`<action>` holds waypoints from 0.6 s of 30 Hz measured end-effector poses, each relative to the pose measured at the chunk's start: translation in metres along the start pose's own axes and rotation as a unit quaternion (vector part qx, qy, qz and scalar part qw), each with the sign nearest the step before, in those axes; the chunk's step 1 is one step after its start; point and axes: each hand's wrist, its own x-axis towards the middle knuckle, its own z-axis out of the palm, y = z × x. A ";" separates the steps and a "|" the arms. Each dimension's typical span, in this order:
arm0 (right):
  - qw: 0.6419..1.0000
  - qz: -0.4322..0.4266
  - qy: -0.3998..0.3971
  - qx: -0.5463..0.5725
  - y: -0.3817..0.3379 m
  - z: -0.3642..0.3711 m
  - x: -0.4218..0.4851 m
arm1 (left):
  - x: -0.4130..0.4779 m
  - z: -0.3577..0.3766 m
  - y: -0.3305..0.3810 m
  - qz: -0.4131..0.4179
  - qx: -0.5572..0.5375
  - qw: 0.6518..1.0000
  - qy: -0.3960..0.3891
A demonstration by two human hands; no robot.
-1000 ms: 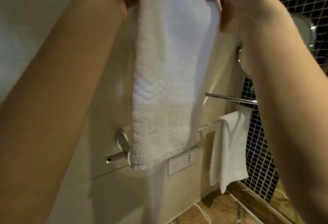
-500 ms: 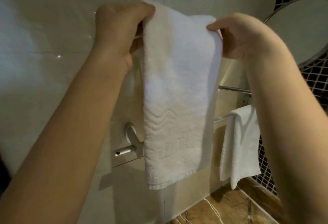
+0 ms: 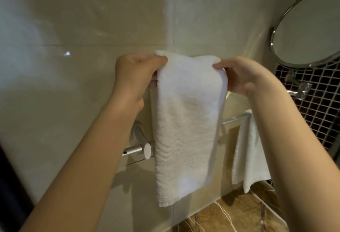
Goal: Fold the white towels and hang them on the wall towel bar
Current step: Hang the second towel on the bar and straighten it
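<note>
I hold a folded white towel [image 3: 185,121] up in front of the beige tiled wall. My left hand [image 3: 134,73] grips its top left corner and my right hand [image 3: 242,75] pinches its top right corner. The towel hangs straight down, covering the middle of the metal towel bar [image 3: 237,118]. The bar's left bracket [image 3: 141,147] shows beside the towel's left edge. A second white towel [image 3: 246,158] hangs over the right part of the bar, partly hidden by my right forearm.
A round chrome-rimmed mirror [image 3: 311,27] on an arm juts out at the upper right, in front of dark mosaic tiles [image 3: 320,106]. A brown marble counter [image 3: 230,217] lies below the towels. A dark edge [image 3: 9,195] runs down the lower left.
Both hands and the towel have come down in the view, from above the frame's top to the middle. The towel's lower edge now hangs below the bar bracket.
</note>
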 end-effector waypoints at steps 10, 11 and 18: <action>0.999 0.048 0.015 0.014 0.042 -0.003 0.003 | -0.015 -0.010 -0.036 -0.053 0.026 0.998 0.001; 0.998 0.053 0.020 0.003 0.046 -0.003 0.003 | -0.017 -0.012 -0.040 -0.058 0.030 0.998 0.007; 0.994 0.048 0.037 -0.094 0.069 0.004 -0.001 | -0.028 -0.029 -0.060 -0.054 0.141 0.988 0.041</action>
